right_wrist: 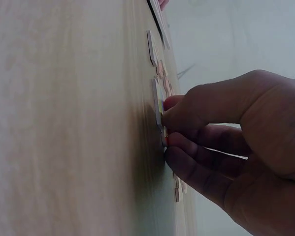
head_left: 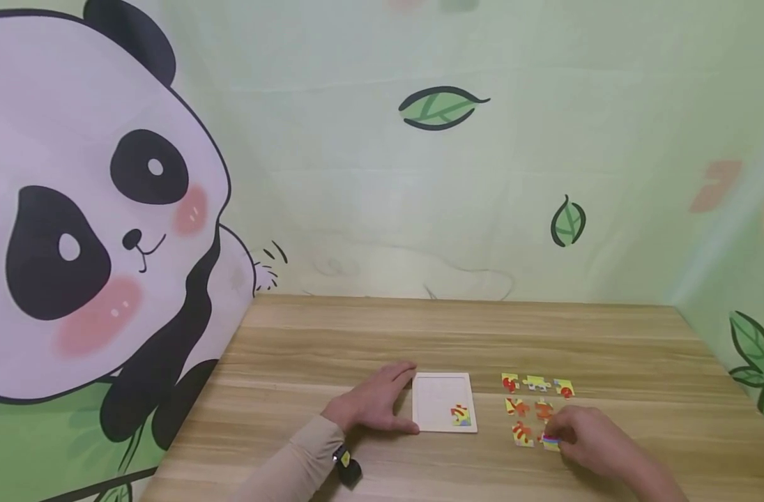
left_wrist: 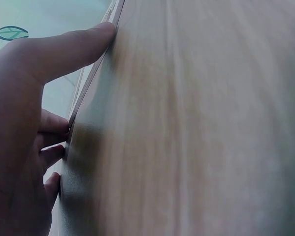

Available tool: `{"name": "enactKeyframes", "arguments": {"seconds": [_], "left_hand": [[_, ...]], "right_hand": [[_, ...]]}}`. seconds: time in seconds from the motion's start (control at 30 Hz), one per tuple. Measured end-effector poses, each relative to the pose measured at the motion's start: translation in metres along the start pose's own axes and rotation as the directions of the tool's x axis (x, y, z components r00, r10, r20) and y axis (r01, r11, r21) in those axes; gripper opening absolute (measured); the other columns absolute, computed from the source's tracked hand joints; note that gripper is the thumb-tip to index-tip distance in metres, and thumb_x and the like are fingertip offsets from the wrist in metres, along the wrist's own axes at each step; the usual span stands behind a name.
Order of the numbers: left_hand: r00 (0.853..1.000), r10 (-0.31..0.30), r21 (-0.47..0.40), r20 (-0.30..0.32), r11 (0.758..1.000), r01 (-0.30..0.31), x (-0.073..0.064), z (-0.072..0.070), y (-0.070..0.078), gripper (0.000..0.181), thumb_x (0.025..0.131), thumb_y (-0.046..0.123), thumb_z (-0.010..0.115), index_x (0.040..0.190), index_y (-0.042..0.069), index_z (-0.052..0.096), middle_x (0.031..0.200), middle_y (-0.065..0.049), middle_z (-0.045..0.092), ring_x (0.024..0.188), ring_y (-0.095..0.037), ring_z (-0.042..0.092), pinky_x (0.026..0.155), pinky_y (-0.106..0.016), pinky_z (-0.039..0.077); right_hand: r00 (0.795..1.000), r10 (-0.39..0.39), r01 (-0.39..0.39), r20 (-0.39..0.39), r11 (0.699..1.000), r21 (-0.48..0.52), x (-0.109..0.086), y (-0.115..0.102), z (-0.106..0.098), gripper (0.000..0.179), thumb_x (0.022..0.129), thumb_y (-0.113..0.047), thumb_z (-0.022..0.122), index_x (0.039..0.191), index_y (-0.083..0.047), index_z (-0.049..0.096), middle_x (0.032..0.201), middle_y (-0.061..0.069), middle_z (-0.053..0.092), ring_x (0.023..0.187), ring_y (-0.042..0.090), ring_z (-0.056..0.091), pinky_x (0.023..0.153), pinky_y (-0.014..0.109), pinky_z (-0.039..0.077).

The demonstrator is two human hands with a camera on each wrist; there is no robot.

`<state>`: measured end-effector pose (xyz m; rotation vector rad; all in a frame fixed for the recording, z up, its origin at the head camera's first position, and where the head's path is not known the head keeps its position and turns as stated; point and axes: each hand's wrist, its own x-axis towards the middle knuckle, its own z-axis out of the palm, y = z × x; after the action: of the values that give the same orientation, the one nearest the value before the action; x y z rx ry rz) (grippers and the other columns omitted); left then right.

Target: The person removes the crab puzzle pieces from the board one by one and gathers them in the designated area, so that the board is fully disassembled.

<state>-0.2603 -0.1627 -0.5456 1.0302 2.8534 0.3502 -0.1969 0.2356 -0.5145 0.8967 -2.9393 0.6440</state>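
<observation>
A white square puzzle tray (head_left: 432,401) lies on the table with one jigsaw piece (head_left: 461,415) in its lower right corner. My left hand (head_left: 377,399) rests at the tray's left edge, thumb and fingers spread apart and touching its side. In the left wrist view, the thumb (left_wrist: 83,46) meets the edge. To the right of the tray, my right hand (head_left: 585,439) pinches a jigsaw piece with coloured stripes (head_left: 551,442) between thumb and fingers. In the right wrist view, that piece (right_wrist: 157,101) is partly covered by the fingertips.
Several loose yellow and red jigsaw pieces lie in rows right of the tray, among them a top-row piece (head_left: 536,383) and a lower-left piece (head_left: 523,435). The wooden table (head_left: 332,335) ends at a printed cloth wall (head_left: 357,174) with a panda picture.
</observation>
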Motion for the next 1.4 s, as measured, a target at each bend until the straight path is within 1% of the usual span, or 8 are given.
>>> {"name": "enactKeyframes", "arguments": {"seconds": [0.23, 0.43, 0.7, 0.9, 1.0, 1.17, 1.27, 1.4], "left_hand": [[1.0, 0.006, 0.002, -0.005, 1.0, -0.006, 0.0, 0.001, -0.001, 0.106, 0.075, 0.074, 0.063, 0.15, 0.006, 0.033, 0.158, -0.008, 0.03, 0.144, -0.025, 0.031, 0.12, -0.04, 0.028], [1.0, 0.015, 0.006, -0.012, 1.0, -0.015, 0.001, 0.001, -0.001, 0.105, 0.075, 0.073, 0.064, 0.15, 0.006, 0.033, 0.157, -0.008, 0.031, 0.143, -0.025, 0.032, 0.12, -0.039, 0.028], [1.0, 0.011, 0.007, -0.007, 1.0, -0.011, 0.0, 0.001, -0.001, 0.105, 0.075, 0.073, 0.064, 0.15, 0.006, 0.033, 0.157, -0.008, 0.031, 0.143, -0.025, 0.032, 0.12, -0.039, 0.028], [1.0, 0.014, 0.009, -0.01, 1.0, -0.014, 0.001, 0.0, 0.0, 0.105, 0.075, 0.072, 0.065, 0.15, 0.005, 0.033, 0.156, -0.009, 0.032, 0.143, -0.026, 0.032, 0.12, -0.039, 0.028], [1.0, 0.017, 0.007, -0.011, 1.0, -0.017, 0.001, 0.0, 0.0, 0.105, 0.075, 0.072, 0.065, 0.15, 0.005, 0.033, 0.156, -0.009, 0.032, 0.143, -0.026, 0.032, 0.119, -0.039, 0.028], [1.0, 0.023, 0.002, -0.015, 1.0, -0.023, 0.0, 0.0, 0.0, 0.105, 0.075, 0.071, 0.065, 0.149, 0.004, 0.034, 0.156, -0.01, 0.033, 0.143, -0.027, 0.033, 0.119, -0.041, 0.03], [1.0, 0.021, 0.002, -0.016, 1.0, -0.021, 0.0, 0.0, 0.001, 0.104, 0.075, 0.071, 0.066, 0.149, 0.004, 0.034, 0.156, -0.01, 0.033, 0.142, -0.027, 0.034, 0.119, -0.041, 0.03], [1.0, 0.009, 0.004, -0.008, 1.0, -0.009, 0.001, 0.0, 0.0, 0.105, 0.075, 0.071, 0.065, 0.15, 0.005, 0.033, 0.156, -0.009, 0.032, 0.143, -0.026, 0.033, 0.119, -0.04, 0.029]], "right_hand": [[0.998, -0.053, 0.053, -0.023, 0.998, -0.018, 0.001, 0.002, 0.001, 0.021, 0.07, -0.004, 0.078, 0.081, -0.022, 0.074, 0.081, -0.016, 0.063, 0.075, 0.001, 0.058, 0.066, 0.028, 0.054], [0.998, -0.062, 0.062, -0.014, 0.998, -0.025, 0.002, 0.001, 0.0, 0.021, 0.07, -0.005, 0.078, 0.082, -0.021, 0.073, 0.082, -0.016, 0.062, 0.076, 0.002, 0.058, 0.067, 0.029, 0.055], [1.0, -0.019, 0.019, -0.004, 1.0, -0.009, 0.004, -0.002, -0.003, 0.022, 0.068, -0.004, 0.078, 0.084, -0.019, 0.073, 0.082, -0.014, 0.063, 0.076, 0.002, 0.057, 0.068, 0.028, 0.054], [1.0, -0.008, 0.009, -0.02, 1.0, 0.029, 0.011, -0.011, -0.007, 0.019, 0.073, -0.006, 0.078, 0.091, -0.013, 0.074, 0.082, -0.011, 0.063, 0.073, 0.002, 0.054, 0.062, 0.022, 0.05], [1.0, -0.001, 0.002, -0.019, 0.999, 0.037, 0.016, -0.015, -0.008, 0.022, 0.074, -0.006, 0.076, 0.096, -0.011, 0.074, 0.084, -0.01, 0.065, 0.072, 0.001, 0.051, 0.06, 0.022, 0.048], [1.0, 0.013, -0.012, -0.017, 0.997, 0.074, 0.025, -0.021, -0.005, 0.02, 0.08, -0.013, 0.076, 0.1, -0.012, 0.074, 0.09, -0.008, 0.067, 0.072, -0.002, 0.049, 0.06, 0.02, 0.048], [1.0, -0.008, 0.01, -0.022, 0.996, 0.09, 0.031, -0.023, -0.002, 0.017, 0.082, -0.015, 0.076, 0.098, -0.012, 0.073, 0.088, -0.009, 0.066, 0.071, -0.002, 0.049, 0.059, 0.019, 0.048], [0.997, -0.064, 0.067, -0.037, 0.993, 0.093, 0.038, -0.028, 0.0, 0.017, 0.079, -0.007, 0.073, 0.096, -0.01, 0.073, 0.083, -0.008, 0.064, 0.071, 0.001, 0.05, 0.059, 0.02, 0.047]]}}
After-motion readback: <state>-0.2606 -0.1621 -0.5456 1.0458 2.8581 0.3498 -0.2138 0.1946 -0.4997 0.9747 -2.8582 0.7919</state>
